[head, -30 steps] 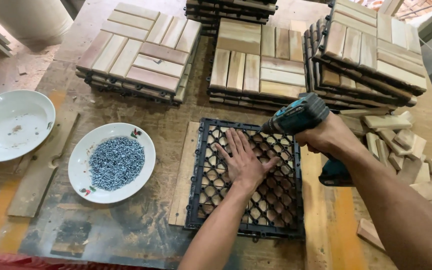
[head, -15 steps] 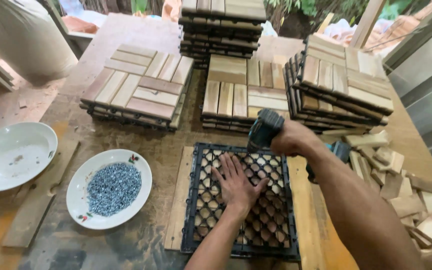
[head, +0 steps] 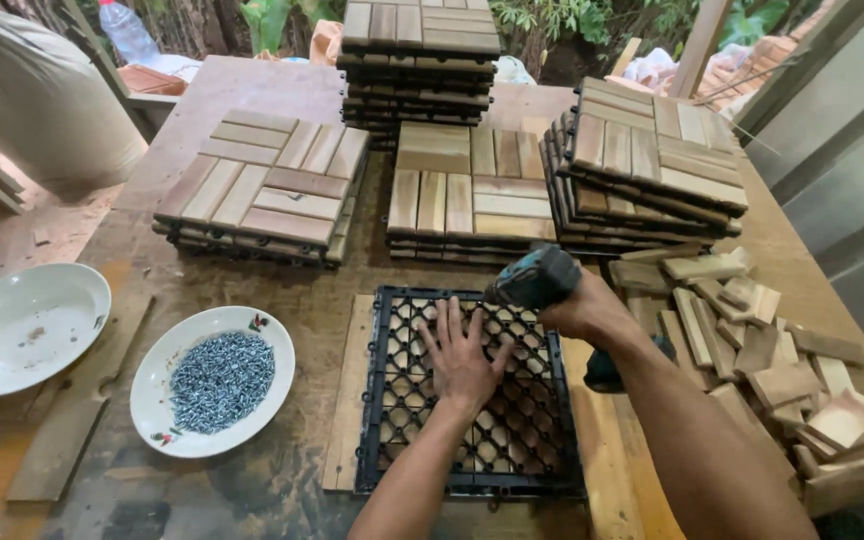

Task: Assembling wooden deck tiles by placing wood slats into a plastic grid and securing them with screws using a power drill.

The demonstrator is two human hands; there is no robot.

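A black plastic grid base [head: 407, 440] lies over wooden slats on the table in front of me. My left hand [head: 462, 352] presses flat on the grid, fingers spread. My right hand [head: 580, 312] grips a teal cordless drill [head: 534, 278], its nose pointing down at the grid's far right part, just beyond my left fingertips. The drill's dark battery [head: 602, 372] shows under my right forearm.
A white plate of grey screws [head: 220, 378] sits left of the grid, with another white plate [head: 27, 325] further left. Stacks of wooden deck tiles [head: 267, 185] [head: 467, 190] [head: 652, 160] stand behind. Loose wood offcuts [head: 762, 340] pile at the right.
The view has shifted up the table. My right hand has brought the drill slightly left and down toward the grid. My left hand stays flat on the grid.
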